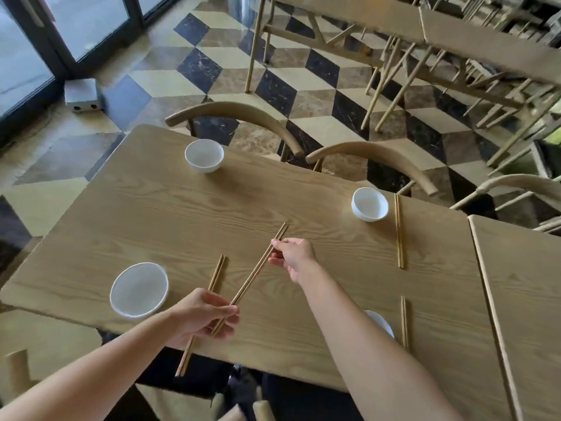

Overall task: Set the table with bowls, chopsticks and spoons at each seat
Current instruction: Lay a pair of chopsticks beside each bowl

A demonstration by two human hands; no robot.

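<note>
A pair of slim wooden chopsticks (256, 268) hangs over the middle of the pale, grainy wooden table (170, 208), long axis running diagonally from near-left to far-right. The right hand (293, 258) pinches the far end, fingers closed on it; the left hand (206, 314) is closed on another pair (217, 276). The far-left white bowl (204, 155), round and glossy, lacks chopsticks; the right hand is nearer it.

Matt grained wooden table (182, 208), glossy white bowls (204, 155).
</note>
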